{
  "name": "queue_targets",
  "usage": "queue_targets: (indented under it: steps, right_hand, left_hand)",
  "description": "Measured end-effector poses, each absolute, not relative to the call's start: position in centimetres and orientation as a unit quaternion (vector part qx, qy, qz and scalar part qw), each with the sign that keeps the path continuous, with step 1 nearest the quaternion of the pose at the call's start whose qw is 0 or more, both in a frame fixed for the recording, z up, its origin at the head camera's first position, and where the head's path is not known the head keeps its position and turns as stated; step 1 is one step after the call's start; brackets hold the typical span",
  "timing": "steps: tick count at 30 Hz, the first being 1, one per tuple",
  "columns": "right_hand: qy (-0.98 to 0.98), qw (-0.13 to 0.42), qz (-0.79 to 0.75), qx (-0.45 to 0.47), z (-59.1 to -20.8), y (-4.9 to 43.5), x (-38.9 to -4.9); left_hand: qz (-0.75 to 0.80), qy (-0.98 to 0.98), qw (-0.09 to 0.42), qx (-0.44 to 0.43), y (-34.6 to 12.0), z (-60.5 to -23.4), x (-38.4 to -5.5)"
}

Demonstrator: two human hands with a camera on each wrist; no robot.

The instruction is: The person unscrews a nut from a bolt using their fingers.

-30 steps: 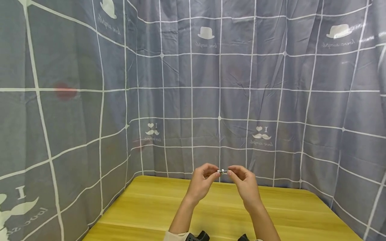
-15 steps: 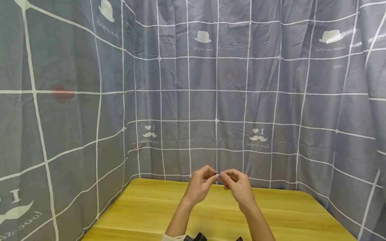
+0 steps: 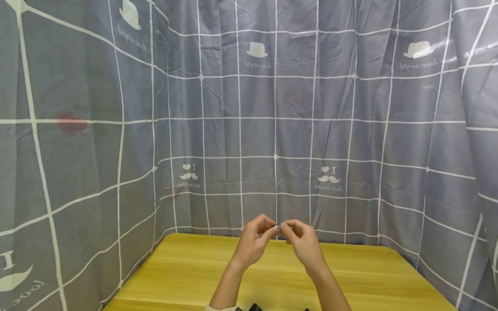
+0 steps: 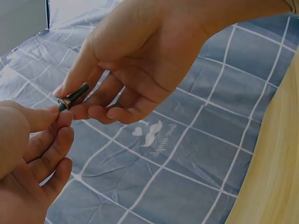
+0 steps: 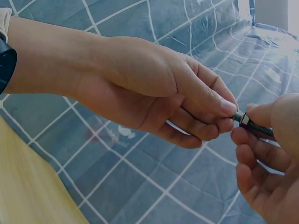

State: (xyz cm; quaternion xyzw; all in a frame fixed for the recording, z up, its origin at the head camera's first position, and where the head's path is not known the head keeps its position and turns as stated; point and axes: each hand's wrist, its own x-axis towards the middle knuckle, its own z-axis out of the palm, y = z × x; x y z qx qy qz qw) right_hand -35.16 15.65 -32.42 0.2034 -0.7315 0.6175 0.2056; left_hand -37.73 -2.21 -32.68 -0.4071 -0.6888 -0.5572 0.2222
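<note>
Between the two hands, above the table's far edge, is a small metal bolt (image 4: 83,90) with a threaded shaft. My left hand (image 3: 249,246) pinches one end of it between thumb and fingers, which hide that end. A nut (image 5: 244,120) sits partway along the shaft, with thread showing on both sides of it. The thumb and forefinger of my right hand (image 3: 307,248) pinch at this nut. In the right wrist view, the free threaded end points toward the right palm. The other right fingers are loosely curled below.
A yellow wood-grain table (image 3: 202,272) lies under both forearms. Grey curtains (image 3: 249,138) with white grid lines and printed hats and moustaches hang behind the table and at its sides. Dark wrist devices (image 3: 254,307) show at the bottom edge.
My right hand has moved left along the bolt, from its far end to the nut by the left fingers. The left hand keeps its pinch. The head view has shifted slightly.
</note>
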Motion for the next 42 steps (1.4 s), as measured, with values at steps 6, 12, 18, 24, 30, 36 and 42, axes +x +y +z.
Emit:
queue_targets:
  steps: [6, 12, 18, 24, 30, 36, 42]
  right_hand:
    - [-0.724, 0.215, 0.62, 0.215, -32.62, 15.6, -35.29]
    - [-0.723, 0.223, 0.622, 0.202, -32.77, 15.5, -35.39]
    - [-0.716, 0.239, 0.616, 0.226, -32.68, 15.4, -35.47]
    - [-0.718, 0.224, 0.625, 0.21, -32.63, 15.44, -35.45]
    - [-0.722, 0.234, 0.617, 0.21, -32.51, 15.42, -35.56]
    - [-0.725, 0.224, 0.619, 0.203, -32.52, 15.3, -35.49]
    - [-0.734, 0.222, 0.61, 0.199, -32.58, 15.46, -35.57]
  left_hand:
    - [-0.573, -0.679, 0.218, -0.404, -2.24, -32.87, -37.82]
    - [-0.58, -0.674, 0.215, -0.403, -2.27, -32.82, -37.76]
    - [-0.572, -0.677, 0.22, -0.408, -2.22, -32.86, -37.95]
    - [-0.568, -0.684, 0.217, -0.403, -2.18, -32.84, -37.92]
    - [-0.557, -0.689, 0.229, -0.403, -2.25, -32.61, -38.01]
    - [-0.559, -0.692, 0.226, -0.397, -2.31, -32.46, -37.93]
    - [-0.552, -0.692, 0.236, -0.401, -2.21, -32.55, -37.78]
